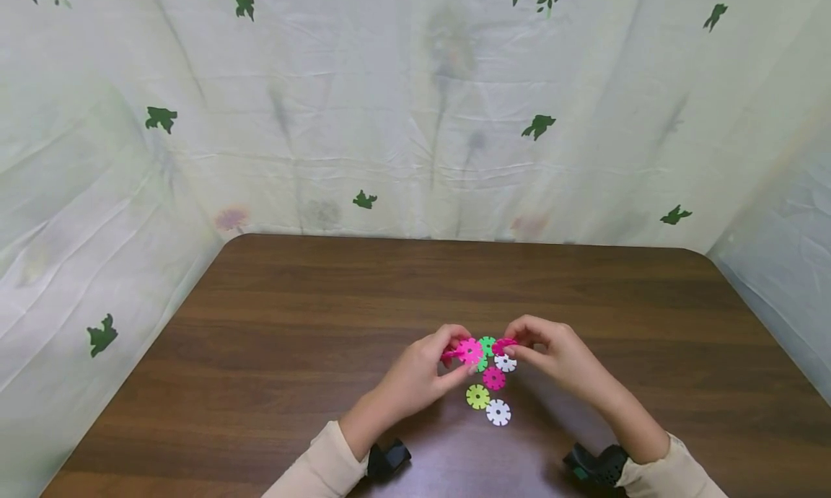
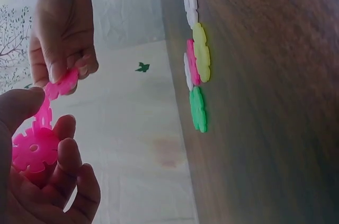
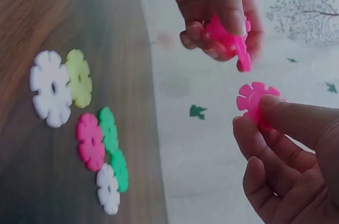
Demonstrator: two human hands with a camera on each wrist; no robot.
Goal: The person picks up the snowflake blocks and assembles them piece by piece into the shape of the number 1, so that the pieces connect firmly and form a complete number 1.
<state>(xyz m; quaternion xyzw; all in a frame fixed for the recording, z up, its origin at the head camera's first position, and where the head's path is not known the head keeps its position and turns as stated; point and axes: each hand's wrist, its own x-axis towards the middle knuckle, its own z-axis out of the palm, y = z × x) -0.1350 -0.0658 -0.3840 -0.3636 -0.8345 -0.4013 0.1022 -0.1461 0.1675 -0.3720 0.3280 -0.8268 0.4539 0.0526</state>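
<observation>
My left hand [image 1: 422,375] grips two or more pink notched discs [image 2: 35,149] that are joined at an angle, with thumb and fingers round them. Opposite it, my right hand [image 1: 561,354] pinches a single pink notched disc [image 3: 256,101] between thumb and fingertips. In the right wrist view a small gap parts this disc from the joined ones; the left wrist view does not show clearly whether they touch. Both hands are raised above the table, close together.
Loose notched discs lie flat below the hands: a yellow disc [image 1: 477,397], a white disc [image 1: 498,413], a pink disc [image 1: 494,378], another white disc [image 3: 108,188] and two green ones [image 3: 108,130]. The brown wooden table [image 1: 292,325] ends at a pale patterned curtain [image 1: 389,123].
</observation>
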